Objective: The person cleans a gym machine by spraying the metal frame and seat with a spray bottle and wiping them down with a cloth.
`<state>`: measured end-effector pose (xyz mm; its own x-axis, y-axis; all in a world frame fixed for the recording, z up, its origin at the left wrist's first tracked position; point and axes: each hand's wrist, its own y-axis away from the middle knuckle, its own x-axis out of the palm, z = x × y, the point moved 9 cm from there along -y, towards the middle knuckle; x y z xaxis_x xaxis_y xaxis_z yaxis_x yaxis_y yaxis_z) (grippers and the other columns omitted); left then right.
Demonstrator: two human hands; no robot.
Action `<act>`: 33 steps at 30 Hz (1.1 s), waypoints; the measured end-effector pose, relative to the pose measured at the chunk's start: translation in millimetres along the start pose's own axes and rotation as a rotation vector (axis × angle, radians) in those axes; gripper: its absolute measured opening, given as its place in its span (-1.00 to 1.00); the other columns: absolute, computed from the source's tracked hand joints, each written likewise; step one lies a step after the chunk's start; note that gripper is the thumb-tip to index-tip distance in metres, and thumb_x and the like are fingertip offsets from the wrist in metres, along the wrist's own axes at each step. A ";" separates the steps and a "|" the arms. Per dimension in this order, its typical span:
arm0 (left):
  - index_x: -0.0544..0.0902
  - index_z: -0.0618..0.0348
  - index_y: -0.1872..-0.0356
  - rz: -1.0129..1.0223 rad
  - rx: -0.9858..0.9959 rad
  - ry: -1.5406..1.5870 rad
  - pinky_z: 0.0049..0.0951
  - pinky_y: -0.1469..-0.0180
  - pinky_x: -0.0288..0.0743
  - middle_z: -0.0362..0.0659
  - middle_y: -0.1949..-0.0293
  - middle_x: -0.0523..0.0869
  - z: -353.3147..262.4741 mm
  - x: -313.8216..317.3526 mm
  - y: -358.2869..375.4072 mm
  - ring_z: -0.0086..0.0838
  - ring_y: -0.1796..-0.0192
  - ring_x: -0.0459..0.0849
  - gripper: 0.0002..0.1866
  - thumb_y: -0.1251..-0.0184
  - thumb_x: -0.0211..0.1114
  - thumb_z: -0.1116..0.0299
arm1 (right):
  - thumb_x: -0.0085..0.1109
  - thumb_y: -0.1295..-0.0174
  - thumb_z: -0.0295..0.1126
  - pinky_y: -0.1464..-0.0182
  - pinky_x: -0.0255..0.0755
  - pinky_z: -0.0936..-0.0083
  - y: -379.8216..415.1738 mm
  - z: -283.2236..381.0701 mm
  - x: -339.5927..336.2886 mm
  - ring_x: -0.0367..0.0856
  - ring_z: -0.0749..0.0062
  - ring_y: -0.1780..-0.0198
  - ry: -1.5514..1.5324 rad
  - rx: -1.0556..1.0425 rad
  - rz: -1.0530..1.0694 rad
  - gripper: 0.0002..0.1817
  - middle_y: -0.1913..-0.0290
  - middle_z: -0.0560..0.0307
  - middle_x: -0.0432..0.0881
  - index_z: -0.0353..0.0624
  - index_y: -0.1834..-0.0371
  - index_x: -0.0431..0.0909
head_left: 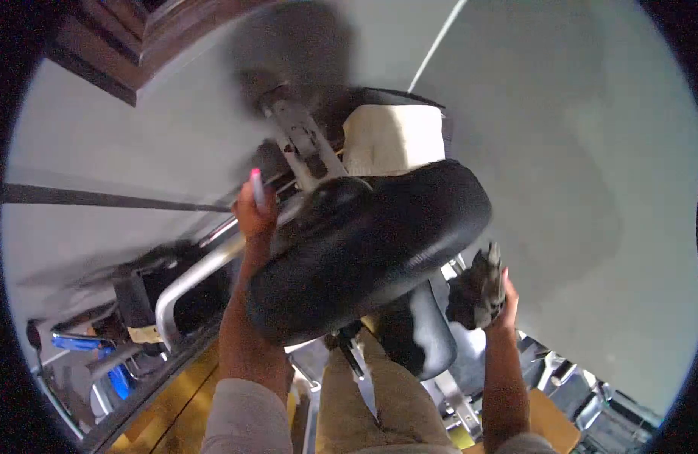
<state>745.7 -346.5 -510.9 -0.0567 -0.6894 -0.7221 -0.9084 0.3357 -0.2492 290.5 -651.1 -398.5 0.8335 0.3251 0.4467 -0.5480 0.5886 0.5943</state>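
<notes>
My left hand (257,210) is closed round a slim pale marker-like item with a pink tip (256,181), at the left end of a large black padded cushion (372,250). My right hand (506,299) has its fingers wrapped round a dark, crumpled, glove-like bundle (478,291), to the right of the cushion. A metal bracket (303,140) with a blurred dark round part stands beyond the cushion, beside a cream-coloured block (394,138). Below the cushion hangs a second black padded part (421,333).
A bent metal tube (179,291) runs along the left. Blue-handled tools (76,343) lie at the lower left near a yellow surface (175,405). Metal parts (591,408) lie at the lower right. Brown wooden furniture (114,45) stands at the upper left.
</notes>
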 end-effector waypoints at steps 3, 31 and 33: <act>0.47 0.28 -0.16 -0.344 -0.131 0.468 -0.36 0.03 0.50 -0.08 0.12 0.64 -12.1 -61.8 -0.4 -0.36 0.07 0.62 -0.61 -0.33 0.23 0.44 | -0.09 -0.44 0.08 -0.05 0.52 0.23 50.5 -22.8 -23.5 0.64 0.18 0.03 -0.108 0.045 0.014 -0.41 0.00 -0.02 0.65 -0.22 -0.25 0.44; 0.55 0.24 0.41 0.220 -0.307 0.370 -0.54 0.53 0.49 -0.27 0.60 0.56 -344.9 -329.4 203.8 -0.62 0.59 0.58 -0.74 -0.29 0.42 0.30 | 0.05 -0.22 -0.36 0.13 0.57 0.35 156.0 30.7 113.0 0.66 0.32 0.23 -0.257 0.085 0.252 -0.74 0.21 0.10 0.68 -0.23 0.10 0.58; 0.54 0.23 0.39 0.181 -0.281 0.436 -0.53 0.54 0.48 -0.27 0.59 0.56 -346.1 -341.7 211.4 -0.62 0.59 0.58 -0.75 -0.29 0.43 0.33 | 0.03 -0.21 -0.42 0.04 0.54 0.37 150.3 45.3 124.1 0.66 0.29 0.16 -0.232 0.001 0.285 -0.71 0.17 0.06 0.67 -0.28 0.05 0.56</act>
<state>429.7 -262.1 -93.5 -0.3347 -0.8587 -0.3882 -0.9404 0.3306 0.0794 308.4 -555.8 -223.4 0.6094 0.2991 0.7343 -0.7562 0.4977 0.4249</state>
